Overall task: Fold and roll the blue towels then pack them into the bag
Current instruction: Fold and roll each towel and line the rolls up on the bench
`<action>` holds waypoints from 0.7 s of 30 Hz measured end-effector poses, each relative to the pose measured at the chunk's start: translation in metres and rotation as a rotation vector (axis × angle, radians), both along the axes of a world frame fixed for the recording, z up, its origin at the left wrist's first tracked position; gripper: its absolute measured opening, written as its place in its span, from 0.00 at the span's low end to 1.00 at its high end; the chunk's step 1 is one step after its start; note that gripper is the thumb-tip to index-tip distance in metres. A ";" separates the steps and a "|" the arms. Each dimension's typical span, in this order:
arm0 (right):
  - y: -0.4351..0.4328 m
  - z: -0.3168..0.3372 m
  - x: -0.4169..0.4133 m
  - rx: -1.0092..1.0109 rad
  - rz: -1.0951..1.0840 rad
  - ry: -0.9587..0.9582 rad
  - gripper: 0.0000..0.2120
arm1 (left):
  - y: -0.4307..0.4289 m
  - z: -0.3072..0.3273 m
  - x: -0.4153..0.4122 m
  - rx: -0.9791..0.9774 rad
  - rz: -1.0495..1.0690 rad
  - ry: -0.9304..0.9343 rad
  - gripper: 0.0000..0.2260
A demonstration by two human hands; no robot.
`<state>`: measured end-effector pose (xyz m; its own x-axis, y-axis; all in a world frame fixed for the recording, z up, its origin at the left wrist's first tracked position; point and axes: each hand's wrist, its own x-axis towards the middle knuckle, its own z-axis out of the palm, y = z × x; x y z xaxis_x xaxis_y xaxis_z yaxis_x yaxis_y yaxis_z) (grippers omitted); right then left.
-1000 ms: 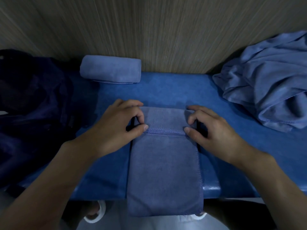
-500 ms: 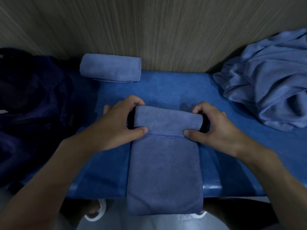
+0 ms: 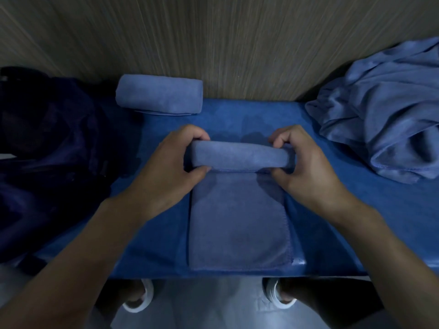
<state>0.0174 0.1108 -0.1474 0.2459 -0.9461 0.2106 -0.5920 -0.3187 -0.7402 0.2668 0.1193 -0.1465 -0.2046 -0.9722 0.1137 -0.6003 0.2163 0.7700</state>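
The roll at the far end of the blue towel (image 3: 237,155) is thicker than half a second ago. Its flat tail, which hung over the counter's (image 3: 356,222) near edge, now ends just on that edge. The left hand (image 3: 166,172) and right hand (image 3: 306,172) each grip one end of the roll. Bare counter separates it from the finished rolled towel (image 3: 159,97) at the wall (image 3: 237,43). The bag (image 3: 47,138) lies left and the towel pile (image 3: 384,110) right.

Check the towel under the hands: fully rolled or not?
Partly rolled. The far end of the towel is a roll gripped by the left hand and right hand; the rest lies flat on the table.
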 end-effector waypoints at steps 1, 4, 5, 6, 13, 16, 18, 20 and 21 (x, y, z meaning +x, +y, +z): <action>0.001 0.000 -0.001 0.016 0.017 0.008 0.18 | 0.003 0.001 0.001 0.009 -0.027 -0.008 0.16; 0.009 -0.001 -0.003 0.026 0.072 0.091 0.18 | 0.011 0.002 0.004 0.053 -0.115 -0.047 0.16; 0.012 -0.001 -0.004 0.025 0.091 0.121 0.18 | 0.014 0.002 0.006 0.061 -0.141 -0.059 0.17; 0.016 -0.001 -0.006 0.031 0.105 0.149 0.18 | 0.016 0.002 0.009 0.060 -0.165 -0.071 0.18; 0.031 -0.002 -0.012 0.047 0.164 0.080 0.16 | 0.025 -0.001 0.012 0.090 -0.180 -0.053 0.14; 0.030 -0.004 -0.011 0.047 0.148 0.027 0.14 | 0.024 -0.003 0.010 0.097 -0.161 -0.057 0.12; 0.028 -0.005 -0.012 0.063 0.106 -0.004 0.14 | 0.023 -0.003 0.010 0.102 -0.162 -0.074 0.12; 0.026 -0.006 -0.015 0.141 0.056 -0.001 0.14 | 0.022 -0.001 0.011 0.120 -0.166 -0.089 0.10; 0.025 -0.006 -0.018 0.178 0.044 0.022 0.17 | 0.022 0.001 0.011 0.128 -0.171 -0.104 0.10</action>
